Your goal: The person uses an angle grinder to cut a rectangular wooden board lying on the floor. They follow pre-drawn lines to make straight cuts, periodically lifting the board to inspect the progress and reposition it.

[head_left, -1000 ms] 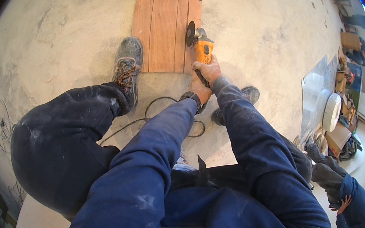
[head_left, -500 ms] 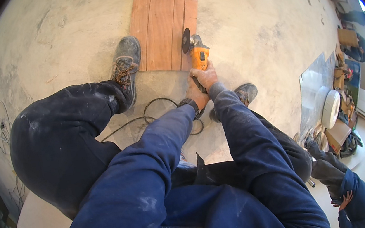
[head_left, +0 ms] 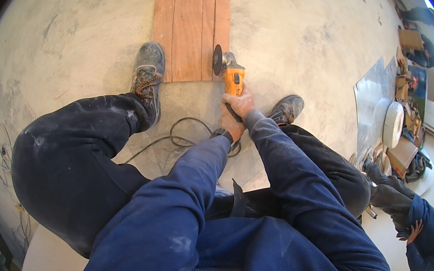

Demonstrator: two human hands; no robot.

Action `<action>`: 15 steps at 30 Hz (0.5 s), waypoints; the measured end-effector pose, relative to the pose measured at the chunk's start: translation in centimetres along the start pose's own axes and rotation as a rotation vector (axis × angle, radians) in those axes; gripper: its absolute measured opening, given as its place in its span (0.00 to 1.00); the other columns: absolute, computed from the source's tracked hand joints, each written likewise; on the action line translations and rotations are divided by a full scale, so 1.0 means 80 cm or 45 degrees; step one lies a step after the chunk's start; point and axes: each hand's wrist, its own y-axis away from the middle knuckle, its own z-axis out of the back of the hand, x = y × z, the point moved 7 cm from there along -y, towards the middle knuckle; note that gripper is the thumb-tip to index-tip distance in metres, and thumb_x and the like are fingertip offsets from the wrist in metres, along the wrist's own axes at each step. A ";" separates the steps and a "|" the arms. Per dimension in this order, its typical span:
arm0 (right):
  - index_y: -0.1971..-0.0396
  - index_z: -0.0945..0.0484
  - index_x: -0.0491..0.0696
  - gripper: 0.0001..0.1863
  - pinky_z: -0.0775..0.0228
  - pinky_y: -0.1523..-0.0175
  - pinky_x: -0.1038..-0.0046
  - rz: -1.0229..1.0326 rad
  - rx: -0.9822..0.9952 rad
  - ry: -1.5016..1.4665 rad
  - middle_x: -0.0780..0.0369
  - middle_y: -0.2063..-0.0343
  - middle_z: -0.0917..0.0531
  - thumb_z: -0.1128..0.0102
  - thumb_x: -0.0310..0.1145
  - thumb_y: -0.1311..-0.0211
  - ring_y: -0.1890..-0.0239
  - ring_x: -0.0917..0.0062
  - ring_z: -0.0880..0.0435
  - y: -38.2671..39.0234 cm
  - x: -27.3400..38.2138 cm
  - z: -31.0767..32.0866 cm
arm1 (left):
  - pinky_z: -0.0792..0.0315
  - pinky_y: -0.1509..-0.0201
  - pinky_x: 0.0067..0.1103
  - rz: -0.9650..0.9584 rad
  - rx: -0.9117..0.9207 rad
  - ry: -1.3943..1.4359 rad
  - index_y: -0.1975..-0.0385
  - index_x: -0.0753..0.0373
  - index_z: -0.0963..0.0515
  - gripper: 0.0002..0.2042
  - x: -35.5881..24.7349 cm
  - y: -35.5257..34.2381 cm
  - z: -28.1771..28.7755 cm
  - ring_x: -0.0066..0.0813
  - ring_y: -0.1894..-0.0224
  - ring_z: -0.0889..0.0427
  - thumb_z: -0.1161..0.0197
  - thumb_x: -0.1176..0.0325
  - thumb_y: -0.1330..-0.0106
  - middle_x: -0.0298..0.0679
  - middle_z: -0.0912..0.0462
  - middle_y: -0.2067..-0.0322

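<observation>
Both my hands hold a yellow angle grinder [head_left: 233, 81] with a dark cutting disc [head_left: 217, 60]. My right hand [head_left: 242, 101] is closed round the body behind the yellow housing. My left hand [head_left: 231, 124], below a dark wristwatch, is wrapped round the rear of the handle; its fingers are partly hidden. The disc stands on edge by the near right corner of a reddish-brown wooden board [head_left: 191, 38]. Dark lines run along and across the board. Whether the disc touches the wood, I cannot tell.
A black cable [head_left: 174, 136] loops on the dusty concrete floor [head_left: 291, 34] between my feet. My left shoe [head_left: 148, 71] is beside the board; my right shoe [head_left: 288, 109] is right of my hands. At right are a metal sheet [head_left: 369, 100], cardboard boxes [head_left: 402, 155] and another person [head_left: 419, 219].
The grinder and both hands have moved back toward me, bringing the disc closer to the board's near end. My hold on it looks the same.
</observation>
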 end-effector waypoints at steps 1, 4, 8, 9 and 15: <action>0.42 0.29 0.42 0.36 0.21 0.48 0.68 0.010 0.005 -0.006 0.55 0.55 0.16 0.26 0.31 0.54 0.55 0.68 0.15 0.003 -0.001 -0.001 | 0.26 0.38 0.35 0.026 0.013 -0.011 0.33 0.62 0.50 0.47 0.001 0.005 0.001 0.50 0.39 0.21 0.23 0.55 0.44 0.54 0.24 0.42; 0.41 0.29 0.42 0.36 0.21 0.49 0.68 0.001 0.006 -0.053 0.56 0.55 0.16 0.27 0.31 0.54 0.56 0.69 0.15 0.014 -0.005 -0.002 | 0.27 0.38 0.35 0.020 0.012 0.004 0.33 0.62 0.49 0.46 -0.005 0.017 0.003 0.51 0.39 0.21 0.23 0.55 0.43 0.54 0.24 0.43; 0.42 0.29 0.42 0.36 0.21 0.50 0.68 -0.014 -0.048 0.036 0.56 0.56 0.16 0.27 0.31 0.55 0.56 0.69 0.15 0.029 -0.010 0.001 | 0.27 0.37 0.35 0.180 0.049 -0.043 0.33 0.62 0.49 0.46 0.000 0.031 0.005 0.50 0.39 0.22 0.23 0.54 0.43 0.54 0.24 0.42; 0.42 0.28 0.42 0.36 0.21 0.50 0.68 -0.016 -0.027 0.004 0.56 0.56 0.16 0.27 0.31 0.55 0.56 0.69 0.15 0.031 -0.011 -0.001 | 0.27 0.37 0.35 0.204 0.060 -0.050 0.33 0.62 0.49 0.46 0.001 0.033 0.005 0.51 0.39 0.22 0.23 0.54 0.43 0.55 0.24 0.42; 0.42 0.29 0.43 0.36 0.21 0.51 0.69 -0.031 -0.029 -0.006 0.58 0.57 0.16 0.28 0.29 0.55 0.57 0.70 0.15 0.042 -0.024 -0.005 | 0.25 0.40 0.39 0.279 0.098 -0.102 0.35 0.64 0.47 0.45 0.022 0.042 0.002 0.57 0.41 0.20 0.25 0.50 0.43 0.57 0.22 0.44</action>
